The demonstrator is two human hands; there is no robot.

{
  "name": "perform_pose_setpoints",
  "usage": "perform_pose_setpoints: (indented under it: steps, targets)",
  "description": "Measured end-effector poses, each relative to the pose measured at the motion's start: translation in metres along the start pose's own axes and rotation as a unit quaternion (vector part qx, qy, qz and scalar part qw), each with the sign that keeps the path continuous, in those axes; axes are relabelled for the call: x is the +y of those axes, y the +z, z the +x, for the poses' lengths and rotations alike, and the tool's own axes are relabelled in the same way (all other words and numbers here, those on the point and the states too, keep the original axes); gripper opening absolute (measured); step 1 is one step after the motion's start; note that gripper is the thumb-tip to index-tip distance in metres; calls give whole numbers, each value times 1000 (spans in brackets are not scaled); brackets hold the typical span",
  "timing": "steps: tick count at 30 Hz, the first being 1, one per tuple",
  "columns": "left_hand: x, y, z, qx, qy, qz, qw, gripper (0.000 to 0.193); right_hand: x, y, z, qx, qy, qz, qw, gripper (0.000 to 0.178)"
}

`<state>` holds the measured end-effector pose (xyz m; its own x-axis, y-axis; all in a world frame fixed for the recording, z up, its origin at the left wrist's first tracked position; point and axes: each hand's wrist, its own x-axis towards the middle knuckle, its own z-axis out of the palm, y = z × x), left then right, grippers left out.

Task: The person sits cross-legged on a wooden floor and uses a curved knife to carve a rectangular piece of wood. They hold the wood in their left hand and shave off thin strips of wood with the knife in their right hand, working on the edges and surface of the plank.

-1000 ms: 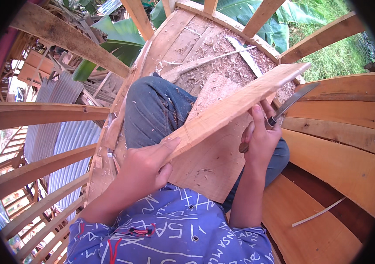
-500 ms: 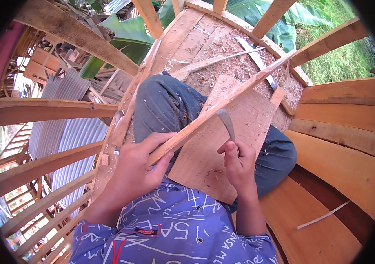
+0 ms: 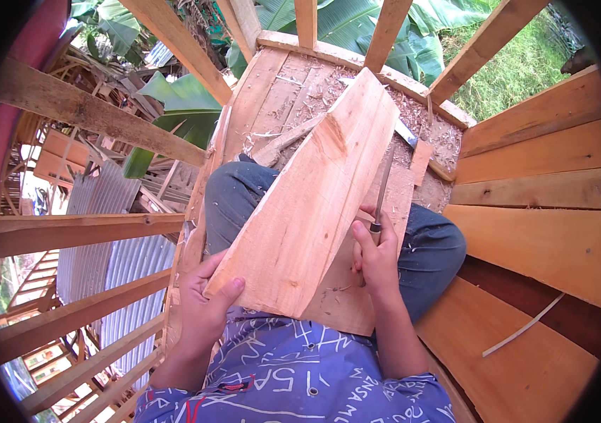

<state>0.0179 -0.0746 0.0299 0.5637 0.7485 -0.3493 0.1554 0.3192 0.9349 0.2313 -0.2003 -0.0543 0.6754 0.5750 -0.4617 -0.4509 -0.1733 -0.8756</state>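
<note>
My left hand (image 3: 202,299) grips the near left corner of a pale wooden board (image 3: 307,197), thumb on its upper face and the other fingers mostly behind it. The board is tilted up over my lap, its broad face toward me, with a darker grain patch near the far end. My right hand (image 3: 379,261) is closed around the handle of a knife (image 3: 385,183), its narrow blade pointing away beside the board's right edge. Under these, a wider plank (image 3: 343,299) lies across my legs, partly hidden by the held board.
Wood shavings (image 3: 300,92) litter the plank floor ahead. A long metal blade (image 3: 406,134) and a small wood block (image 3: 421,161) lie beyond the board. Slatted rails (image 3: 75,229) stand at the left, stacked planks (image 3: 533,243) at the right, with a thin strip (image 3: 524,326) on them.
The board has turned from edge-on to broad face toward me. My right hand and the knife have moved slightly nearer its right edge, the blade now seen narrow. My view has shifted a little.
</note>
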Motion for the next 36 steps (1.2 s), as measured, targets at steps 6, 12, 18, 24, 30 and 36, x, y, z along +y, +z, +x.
perform_pose_setpoints:
  steps: [6,12,18,24,30,36]
  targets:
    - [-23,12,-22,12,-20,-105,994,46,-2,9,-3,-12,-43,142,989,64]
    - [-18,29,-42,-192,19,-60,979,55,-9,-1,12,-74,-54,230,969,70]
    - [4,39,6,-363,384,312,789,60,-13,-19,25,-129,-9,351,928,67]
    - [31,8,100,-102,479,455,744,75,-7,-64,27,-194,23,256,947,60]
    - [43,-7,156,-162,480,564,652,70,-20,-47,3,-168,15,215,962,45]
    - [23,9,175,-221,602,495,586,35,8,-83,41,-324,62,343,880,33]
